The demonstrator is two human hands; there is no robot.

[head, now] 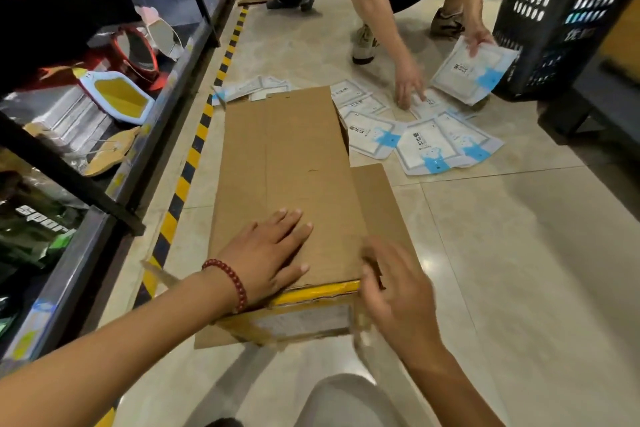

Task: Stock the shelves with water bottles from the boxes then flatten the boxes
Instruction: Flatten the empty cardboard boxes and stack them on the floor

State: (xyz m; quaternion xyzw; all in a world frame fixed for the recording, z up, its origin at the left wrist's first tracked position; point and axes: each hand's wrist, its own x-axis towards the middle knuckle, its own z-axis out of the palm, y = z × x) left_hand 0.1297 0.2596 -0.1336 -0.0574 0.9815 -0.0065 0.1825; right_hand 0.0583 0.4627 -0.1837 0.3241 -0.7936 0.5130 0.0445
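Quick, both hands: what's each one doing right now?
Left hand: open, palm pressed flat on the flattened brown cardboard box, holding nothing.
Right hand: blurred at the box's near right edge; grip cannot be told.

A dark green package [38, 229] on the lower shelf reads "sport". The white-and-blue packets [424, 146] on the floor carry printed characters too blurred to read.

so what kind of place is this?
Most likely a shop aisle during restocking. A goods shelf holds mirrors, a black basket stands on the tiled floor, and packets lie scattered there beside the flattened box that the left hand presses down.
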